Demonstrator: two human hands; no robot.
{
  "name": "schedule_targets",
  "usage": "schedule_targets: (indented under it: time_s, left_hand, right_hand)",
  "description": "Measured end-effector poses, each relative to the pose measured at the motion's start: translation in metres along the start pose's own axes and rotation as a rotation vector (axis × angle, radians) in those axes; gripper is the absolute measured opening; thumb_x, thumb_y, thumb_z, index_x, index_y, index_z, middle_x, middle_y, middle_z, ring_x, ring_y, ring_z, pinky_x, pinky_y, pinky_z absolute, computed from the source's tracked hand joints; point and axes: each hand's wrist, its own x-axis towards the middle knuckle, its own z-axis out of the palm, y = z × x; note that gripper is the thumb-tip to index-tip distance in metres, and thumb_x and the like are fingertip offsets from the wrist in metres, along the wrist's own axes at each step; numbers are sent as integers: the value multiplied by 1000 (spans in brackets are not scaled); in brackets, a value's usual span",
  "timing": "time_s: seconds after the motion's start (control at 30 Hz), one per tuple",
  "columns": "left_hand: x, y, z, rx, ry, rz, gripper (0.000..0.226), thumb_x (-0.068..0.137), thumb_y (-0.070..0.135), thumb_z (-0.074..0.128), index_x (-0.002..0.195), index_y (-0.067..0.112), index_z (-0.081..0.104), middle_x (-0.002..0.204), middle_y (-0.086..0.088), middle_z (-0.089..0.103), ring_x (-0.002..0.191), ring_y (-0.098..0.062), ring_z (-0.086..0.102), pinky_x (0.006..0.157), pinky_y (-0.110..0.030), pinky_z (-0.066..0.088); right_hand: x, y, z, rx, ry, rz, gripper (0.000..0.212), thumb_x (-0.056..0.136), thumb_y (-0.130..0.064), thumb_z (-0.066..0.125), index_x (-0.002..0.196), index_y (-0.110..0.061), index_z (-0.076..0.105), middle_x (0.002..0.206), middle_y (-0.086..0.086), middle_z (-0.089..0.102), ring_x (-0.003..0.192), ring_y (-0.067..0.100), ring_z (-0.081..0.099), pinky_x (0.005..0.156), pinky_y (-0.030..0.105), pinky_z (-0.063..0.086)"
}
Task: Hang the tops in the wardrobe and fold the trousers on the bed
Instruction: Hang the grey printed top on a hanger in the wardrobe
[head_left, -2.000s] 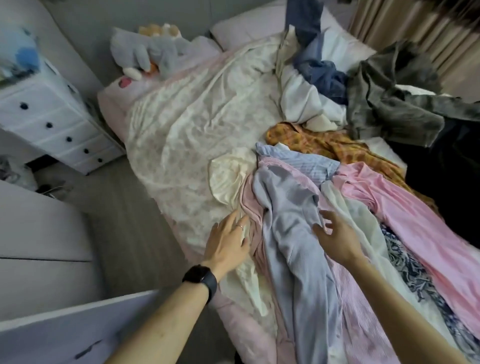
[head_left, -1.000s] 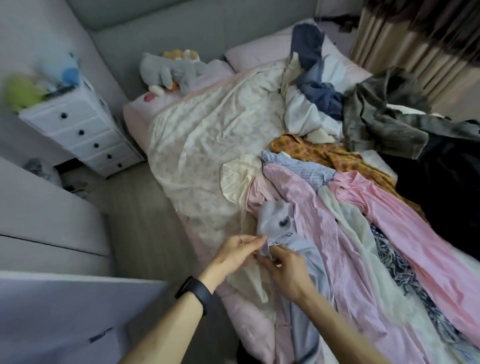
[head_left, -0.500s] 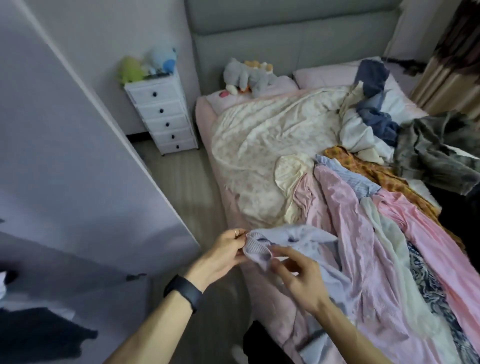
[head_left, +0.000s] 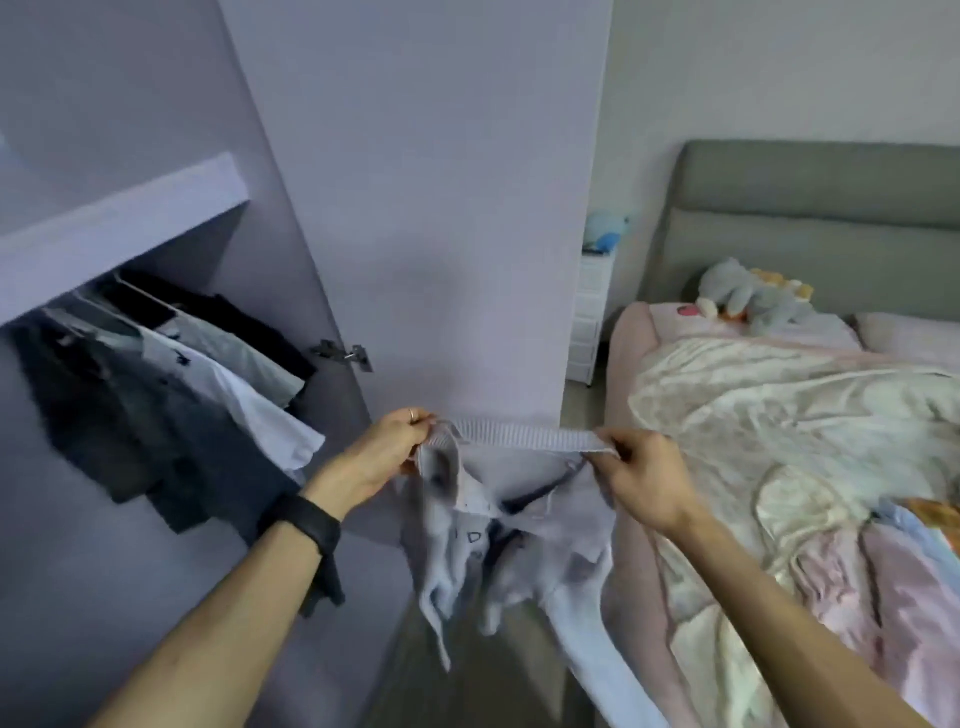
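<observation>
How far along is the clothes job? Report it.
Done: dark and white clothes hang in the wardrobe. In hand: the left hand and right hand stretch a pale lilac garment by its ribbed band, beside the wardrobe. Left: pink clothes lie heaped on the bed; no folded trousers show.

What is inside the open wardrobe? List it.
Under the shelf hang dark tops, a white top and a grey top, side by side. The rail is out of sight, and whatever lies behind the clothes is covered.
</observation>
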Motion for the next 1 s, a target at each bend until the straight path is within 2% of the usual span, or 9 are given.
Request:
schedule_targets:
  time_s: [0.17,0.3,0.4,0.47,0.53,0.63,0.83,0.9,1.0]
  left_hand:
    - [-19,-15,-58,60,206,-3,23,104,10,46,99,20,67,84,-4,66,70,-14,59,53,-23,49]
    - [-27,-22,-88,16,393,4,18,106,15,46,115,12,62,99,-11,62,83,-22,58,69,-32,49]
    - [-43,-24,-94,-83,541,57,30,101,42,55,111,14,61,107,-3,69,101,-21,64,87,-31,51]
    - [-56,-31,-87,-117,562,108,54,84,71,58,108,22,60,105,4,70,97,-8,66,80,-20,50]
    - [-61,-46,-77,-37,542,103,67,67,79,65,114,32,58,104,15,69,91,6,65,78,-15,52]
    - [-59,-80,-70,85,607,41,60,63,76,68,112,42,58,100,24,70,90,10,65,87,-26,58]
    - [-54,-122,-59,326,737,-39,28,85,72,46,107,59,59,103,27,69,91,5,66,83,-29,58]
    - [-59,-130,-49,299,792,-76,26,95,56,44,110,50,64,107,17,72,93,-7,68,84,-29,56]
    - [-72,-146,-46,18,1003,-160,22,105,24,49,99,17,69,91,-1,73,87,-22,67,77,-26,53]
  right_hand:
    - [38,-91,28,252,-232,-58,19,92,-15,62,83,0,69,53,4,55,48,12,56,57,27,47]
    - [59,-147,54,499,-445,-12,20,95,-8,56,86,2,71,66,3,59,56,14,54,55,26,44]
    - [72,-180,73,561,-556,30,22,94,-11,53,81,-11,71,68,1,59,52,11,51,52,23,37]
    - [82,-194,87,590,-571,50,20,93,-11,54,82,-12,71,68,1,58,51,10,48,50,22,34]
    - [93,-201,102,608,-613,55,18,92,-11,55,82,-10,71,67,1,58,51,10,46,49,21,34]
    - [107,-204,126,607,-678,56,14,92,-10,58,84,-7,69,69,8,54,52,13,47,48,23,37]
    - [127,-195,173,582,-939,53,15,82,-12,68,68,-13,71,64,8,48,52,13,40,52,27,31]
    - [130,-190,187,603,-1031,99,25,82,-12,68,58,-18,70,57,0,47,48,10,36,51,25,27]
    - [131,-182,209,574,-1116,114,22,92,-11,64,70,-19,64,56,-3,47,45,7,35,43,20,28]
